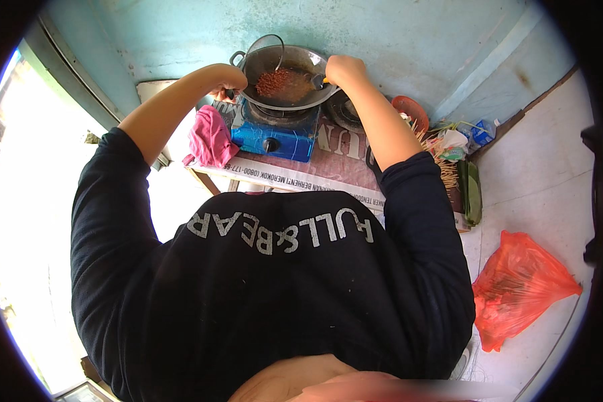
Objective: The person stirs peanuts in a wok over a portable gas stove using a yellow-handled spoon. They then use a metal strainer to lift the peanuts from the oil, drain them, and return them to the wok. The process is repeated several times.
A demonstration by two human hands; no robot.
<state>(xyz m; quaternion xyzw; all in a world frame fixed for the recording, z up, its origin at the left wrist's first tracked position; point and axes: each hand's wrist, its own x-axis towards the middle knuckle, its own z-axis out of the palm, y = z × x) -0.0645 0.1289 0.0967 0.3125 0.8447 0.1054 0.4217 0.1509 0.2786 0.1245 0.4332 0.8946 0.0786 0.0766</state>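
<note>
A dark metal wok [306, 56] sits on a blue portable gas stove [291, 146]. Reddish-brown peanuts or beans [276, 83] lie in shallow bubbling liquid at its left and middle. At the wok's left side, my left hand [230, 83] is closed around a black handle [230, 94]; what it belongs to is partly hidden. A thin round rim [283, 47] stands tilted over the wok's left part; whether it is a strainer or a lid is unclear. Over the right edge, my right hand [345, 69] grips a spatula [318, 81] with a dark head and a bit of yellow on the handle.
A pink cloth [212, 138] lies left of the stove. A second burner [344, 110], an orange bowl [410, 111], wooden skewers [448, 173], a plastic bottle [484, 132] and green leaves [470, 193] are to the right. A red plastic bag [520, 286] rests on the floor; a wall [181, 30] rises behind.
</note>
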